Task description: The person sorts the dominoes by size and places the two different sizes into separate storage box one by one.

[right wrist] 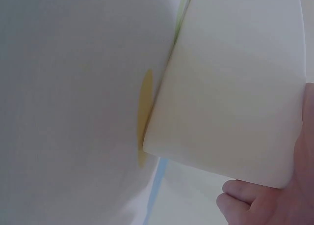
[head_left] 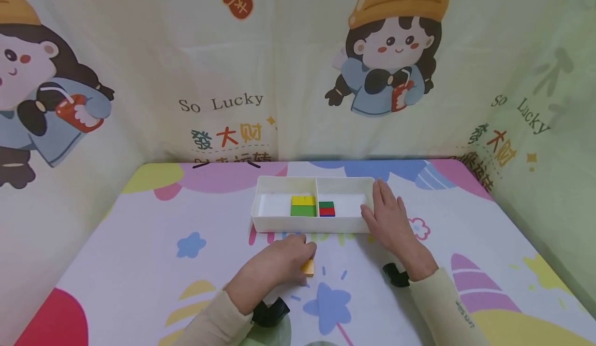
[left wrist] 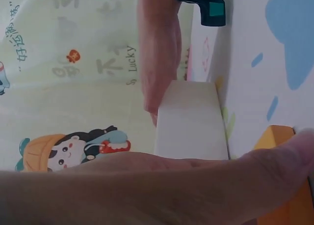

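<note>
My left hand (head_left: 284,255) pinches an orange block (head_left: 308,268) low over the table, in front of the white divided box (head_left: 284,225). In the left wrist view the thumb lies against the orange block (left wrist: 289,205), and the other fingertips are hidden. At the box's right end my right hand (head_left: 391,227) grips the wall, thumb over the rim and fingers along the outside. Beside the divider, the left compartment has yellow (head_left: 303,200) and green (head_left: 303,211) blocks. The right compartment holds a dark green (head_left: 326,205), a red (head_left: 326,211) and a blue piece.
A patterned cloth covers the table (head_left: 139,263). Behind it hangs a printed curtain (head_left: 298,77), which also runs along both sides. Black straps with small mounts (head_left: 271,312) sit at both wrists.
</note>
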`<state>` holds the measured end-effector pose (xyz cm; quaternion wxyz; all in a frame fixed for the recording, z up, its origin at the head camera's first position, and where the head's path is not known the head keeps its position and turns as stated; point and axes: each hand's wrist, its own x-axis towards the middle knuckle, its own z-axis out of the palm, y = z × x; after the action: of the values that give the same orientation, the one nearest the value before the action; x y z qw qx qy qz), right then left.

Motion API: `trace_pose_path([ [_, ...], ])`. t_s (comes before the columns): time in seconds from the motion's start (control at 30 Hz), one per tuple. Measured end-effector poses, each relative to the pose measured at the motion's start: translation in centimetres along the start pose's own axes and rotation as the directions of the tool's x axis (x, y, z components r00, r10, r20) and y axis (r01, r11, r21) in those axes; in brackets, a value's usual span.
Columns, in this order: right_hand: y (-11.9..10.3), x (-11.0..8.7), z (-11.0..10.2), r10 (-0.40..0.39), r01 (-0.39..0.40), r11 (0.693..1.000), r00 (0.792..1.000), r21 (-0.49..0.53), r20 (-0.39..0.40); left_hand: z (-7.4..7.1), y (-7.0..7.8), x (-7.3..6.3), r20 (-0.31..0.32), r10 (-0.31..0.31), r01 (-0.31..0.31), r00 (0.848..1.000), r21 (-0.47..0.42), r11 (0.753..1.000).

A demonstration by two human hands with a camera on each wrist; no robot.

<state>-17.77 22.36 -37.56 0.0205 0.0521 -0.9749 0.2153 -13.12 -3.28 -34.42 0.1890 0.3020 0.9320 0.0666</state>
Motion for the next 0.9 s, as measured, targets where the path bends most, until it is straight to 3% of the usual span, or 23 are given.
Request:
trace_pose_path([
  [0.2,0.1,0.1,0.3,0.001,-0.001,1.0,1.0,0.016,-0.013,-0.1,-0.2,0.1,0.011,0.019,-0.019,1.0,0.011,1.0],
  [0.5,0.0,0.0,0.0,0.0,0.0,1.0,1.0,-0.004,-0.012,-0.9,-0.7,-0.1,-0.022,0.083,-0.084,0.996,-0.054,0.995],
  [0.73,-0.2,-0.3,-0.1,0.003,-0.003,1.0,1.0,-0.01,-0.006,-1.8,-1.7,-0.5,-0.112,0.165,-0.174,0.98,-0.076,0.982],
  [0.9,-0.2,-0.3,-0.1,-0.005,0.005,1.0,1.0,-0.014,-0.01,-3.1,-2.5,-1.0,-0.167,0.174,-0.196,0.97,-0.125,0.973],
])
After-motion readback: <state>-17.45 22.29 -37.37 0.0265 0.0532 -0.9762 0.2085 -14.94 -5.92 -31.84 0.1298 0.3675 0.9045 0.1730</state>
